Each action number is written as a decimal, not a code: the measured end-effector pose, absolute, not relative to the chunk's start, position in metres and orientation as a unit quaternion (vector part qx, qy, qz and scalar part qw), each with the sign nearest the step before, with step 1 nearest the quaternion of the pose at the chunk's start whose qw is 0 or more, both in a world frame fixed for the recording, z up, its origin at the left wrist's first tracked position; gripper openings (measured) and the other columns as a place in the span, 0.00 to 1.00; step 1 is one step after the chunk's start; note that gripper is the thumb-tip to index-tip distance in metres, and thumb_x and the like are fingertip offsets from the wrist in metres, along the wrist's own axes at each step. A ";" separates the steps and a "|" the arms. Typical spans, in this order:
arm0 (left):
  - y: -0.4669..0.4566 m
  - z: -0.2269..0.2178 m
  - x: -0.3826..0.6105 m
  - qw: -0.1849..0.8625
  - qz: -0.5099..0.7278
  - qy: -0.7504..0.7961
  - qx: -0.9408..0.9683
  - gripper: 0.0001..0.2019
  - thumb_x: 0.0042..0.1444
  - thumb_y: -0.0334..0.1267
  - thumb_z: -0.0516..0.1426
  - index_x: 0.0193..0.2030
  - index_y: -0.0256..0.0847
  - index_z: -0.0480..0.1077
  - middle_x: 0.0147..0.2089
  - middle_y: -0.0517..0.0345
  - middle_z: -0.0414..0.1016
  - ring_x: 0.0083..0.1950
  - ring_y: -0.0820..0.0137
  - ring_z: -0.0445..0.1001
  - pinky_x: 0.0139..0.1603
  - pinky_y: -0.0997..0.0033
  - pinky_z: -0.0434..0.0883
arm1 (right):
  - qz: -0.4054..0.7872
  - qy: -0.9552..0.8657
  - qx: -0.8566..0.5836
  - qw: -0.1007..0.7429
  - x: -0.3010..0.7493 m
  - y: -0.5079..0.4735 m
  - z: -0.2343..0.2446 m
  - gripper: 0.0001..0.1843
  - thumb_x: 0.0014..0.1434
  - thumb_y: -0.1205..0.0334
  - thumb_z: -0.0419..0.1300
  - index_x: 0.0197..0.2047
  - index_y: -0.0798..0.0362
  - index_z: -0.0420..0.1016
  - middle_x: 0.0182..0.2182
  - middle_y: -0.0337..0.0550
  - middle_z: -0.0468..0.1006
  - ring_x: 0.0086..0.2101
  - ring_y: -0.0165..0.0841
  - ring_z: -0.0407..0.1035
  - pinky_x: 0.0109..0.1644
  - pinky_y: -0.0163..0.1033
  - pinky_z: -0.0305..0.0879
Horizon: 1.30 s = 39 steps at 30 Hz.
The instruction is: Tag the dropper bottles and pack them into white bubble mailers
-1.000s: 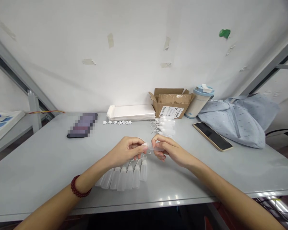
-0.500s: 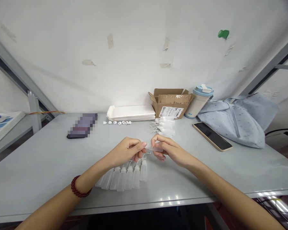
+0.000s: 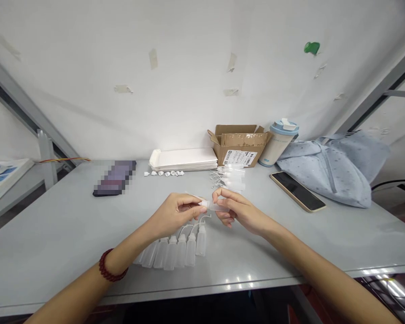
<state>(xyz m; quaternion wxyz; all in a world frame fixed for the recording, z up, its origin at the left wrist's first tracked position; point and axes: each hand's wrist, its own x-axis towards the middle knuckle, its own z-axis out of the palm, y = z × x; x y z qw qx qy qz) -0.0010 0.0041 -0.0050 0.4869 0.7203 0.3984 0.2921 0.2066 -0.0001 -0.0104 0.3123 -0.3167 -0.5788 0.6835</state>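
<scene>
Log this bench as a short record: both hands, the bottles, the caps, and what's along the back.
left hand: pinching a white top
right hand: holding a small bottle, its neck end at the white top
near bottles: side by side, nearer the person
far bottles: grouped before the cardboard box
loose caps: in a row before the white stack
back, left to right: white stack, open cardboard box, cup

Workshop bench (image 3: 263,263) with lined-up bottles (image 3: 172,255)
</scene>
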 end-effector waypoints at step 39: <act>0.007 -0.006 -0.002 0.517 0.288 0.422 0.687 0.23 0.61 0.50 0.50 0.23 0.35 0.70 0.25 0.57 0.72 0.24 0.74 0.71 0.31 0.74 0.69 | 0.339 -0.754 -0.390 0.405 0.206 0.003 -0.021 0.15 0.60 0.57 0.56 0.46 0.55 0.75 0.33 0.43 0.76 0.27 0.29 0.66 0.32 0.36 0.65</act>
